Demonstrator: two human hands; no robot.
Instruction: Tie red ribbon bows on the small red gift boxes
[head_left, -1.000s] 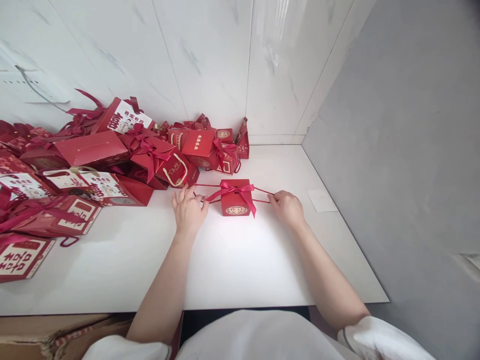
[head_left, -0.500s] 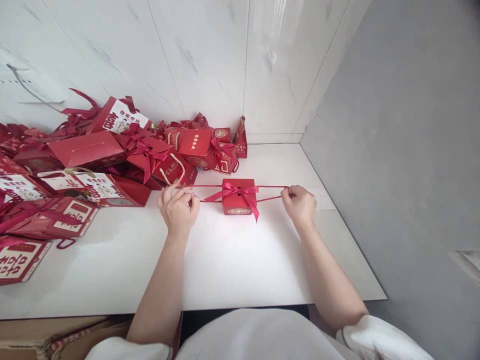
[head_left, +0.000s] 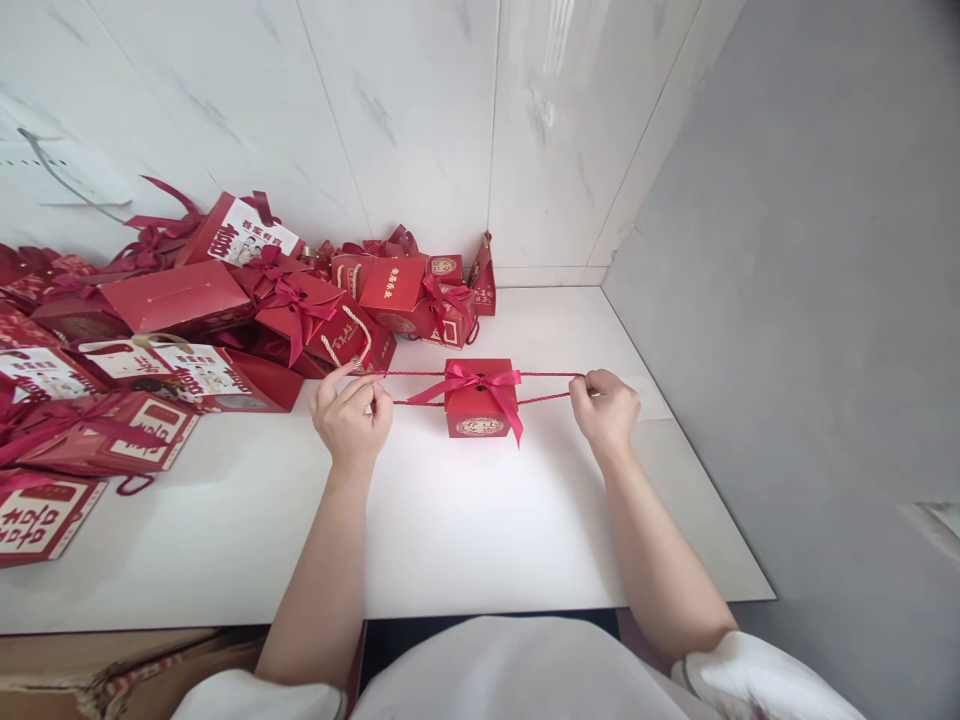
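Between my two hands is a small red gift box (head_left: pixel 478 424) with gold print on its front. A pink-red ribbon bow (head_left: pixel 480 381) is tied on its top, the tails hanging over the front edge. Twisted red cord (head_left: pixel 551 374) runs out from both sides of the box in loops. My left hand (head_left: pixel 351 415) is closed on the left loop, its fingers bent around the cord. The right loop is pinched in my right hand (head_left: pixel 604 408). Both loops are drawn taut, with the box in the middle.
A heap of red gift boxes (head_left: pixel 176 295) with ribbons and cords fills the left and back of the white table (head_left: pixel 480 545). A marbled tile wall (head_left: pixel 420 120) stands behind, a grey wall (head_left: pixel 810 300) to the right. A cardboard box (head_left: pixel 97 670) sits below the front left edge.
My hands have moved slightly apart, stretching the cord loops a little wider. The box is tipped a bit, so more of its printed front shows.
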